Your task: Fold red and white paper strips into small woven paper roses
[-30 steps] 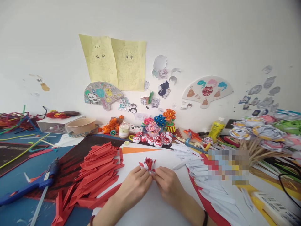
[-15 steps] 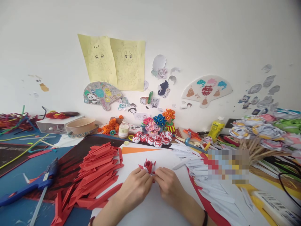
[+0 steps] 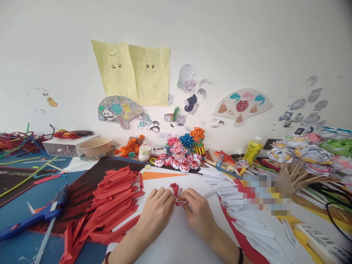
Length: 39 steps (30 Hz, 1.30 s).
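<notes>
A small red and white folded-paper flower (image 3: pixel 175 190) is held over the white sheet (image 3: pixel 176 238) in front of me. My left hand (image 3: pixel 158 209) is closed on its left side, with the fingertips partly hidden behind the knuckles. At its lower right, my right hand (image 3: pixel 196 207) pinches the flower between thumb and fingers. Left of my hands lies a heap of folded red paper strips (image 3: pixel 115 201). Folded white paper strips (image 3: pixel 233 198) are spread out on the right.
Finished red and white flowers (image 3: pixel 184 165) line the back, near a small glue jar (image 3: pixel 144 152). A blue glue gun (image 3: pixel 52 211) lies at left. Paper roses on stems (image 3: pixel 299 157) stand at right, by a yellow bottle (image 3: pixel 253 150).
The flower has turned and risen slightly between my hands. My right hand has shifted its fingers to a pinch at the flower's lower side, and my left hand has moved up a little.
</notes>
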### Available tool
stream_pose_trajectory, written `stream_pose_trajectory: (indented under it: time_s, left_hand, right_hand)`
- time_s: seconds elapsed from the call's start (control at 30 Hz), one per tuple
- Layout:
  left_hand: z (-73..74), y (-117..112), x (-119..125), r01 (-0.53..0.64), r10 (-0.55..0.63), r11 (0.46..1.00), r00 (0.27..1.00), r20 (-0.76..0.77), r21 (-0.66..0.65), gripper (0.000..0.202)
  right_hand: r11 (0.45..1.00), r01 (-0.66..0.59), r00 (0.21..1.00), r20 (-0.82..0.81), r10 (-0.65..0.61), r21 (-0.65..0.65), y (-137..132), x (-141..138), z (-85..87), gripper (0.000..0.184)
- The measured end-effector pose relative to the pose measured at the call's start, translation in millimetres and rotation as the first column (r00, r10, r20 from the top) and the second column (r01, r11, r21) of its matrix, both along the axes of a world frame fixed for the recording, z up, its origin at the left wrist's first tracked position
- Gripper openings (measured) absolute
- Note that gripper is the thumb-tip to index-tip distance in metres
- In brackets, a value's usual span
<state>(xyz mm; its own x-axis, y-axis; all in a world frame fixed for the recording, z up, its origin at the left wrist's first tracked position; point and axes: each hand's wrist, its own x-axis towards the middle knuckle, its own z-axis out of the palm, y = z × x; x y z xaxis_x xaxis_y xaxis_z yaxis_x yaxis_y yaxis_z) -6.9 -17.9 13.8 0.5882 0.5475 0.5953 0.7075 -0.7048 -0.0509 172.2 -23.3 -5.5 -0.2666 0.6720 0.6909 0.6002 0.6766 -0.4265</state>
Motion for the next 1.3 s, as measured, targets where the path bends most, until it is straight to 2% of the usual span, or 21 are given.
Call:
stream_pose_trajectory:
  time_s: [0.2, 0.37, 0.5, 0.67, 0.77, 0.9, 1.1, 1.2, 1.3]
  left_hand:
    - [-4.3, 2.7, -2.4, 0.039, -0.039, 0.999, 0.999, 0.017, 0.002, 0.015]
    - [-4.1, 3.3, -2.3, 0.029, -0.029, 1.0, 0.999, 0.03, 0.007, 0.017]
    - [-3.3, 1.3, -0.1, -0.001, 0.0, 0.999, 1.0, 0.022, 0.04, 0.015]
    - [-5.8, -0.9, 1.8, 0.033, -0.034, 0.998, 0.999, 0.006, 0.051, 0.02]
    - [-5.6, -1.1, 1.3, 0.058, -0.056, 0.997, 0.998, -0.036, 0.041, 0.026]
    - [-2.1, -1.0, 0.2, 0.077, -0.076, 0.997, 0.99, -0.12, 0.002, 0.021]
    - [0.6, -3.9, 2.1, 0.06, -0.065, 0.989, 0.998, -0.027, -0.135, 0.018]
    - [3.1, -5.6, 2.2, 0.042, -0.039, 0.983, 0.999, 0.021, -0.179, 0.019]
    - [6.9, -5.8, 0.9, 0.007, 0.009, 0.973, 0.998, 0.068, -0.23, 0.019]
  right_hand:
    - [0.99, 0.063, 0.986, 0.143, -0.08, 0.123, 0.0, 2.1, 4.2, 0.015]
    - [0.979, 0.044, 0.98, 0.182, -0.081, 0.198, 0.2, 1.4, 2.1, 0.021]
    - [0.981, 0.04, 0.982, 0.175, -0.074, 0.192, -1.0, 0.9, 0.9, 0.02]
    - [0.982, 0.03, 0.985, 0.16, -0.06, 0.185, -1.3, 1.8, 0.3, 0.024]
    - [0.979, 0.011, 0.984, 0.171, -0.046, 0.201, -0.2, 2.7, -0.4, 0.027]
    - [0.978, -0.016, 0.98, 0.197, -0.026, 0.208, 2.1, 4.8, -0.8, 0.029]
    - [0.996, -0.016, 0.99, 0.139, 0.003, 0.088, 2.7, 7.0, 2.4, 0.026]
    - [1.0, 0.005, 0.998, 0.066, -0.005, -0.006, 0.8, 5.9, 7.0, 0.024]
    - [0.993, -0.027, 0.999, -0.043, 0.023, -0.115, 0.2, 4.9, 11.7, 0.016]
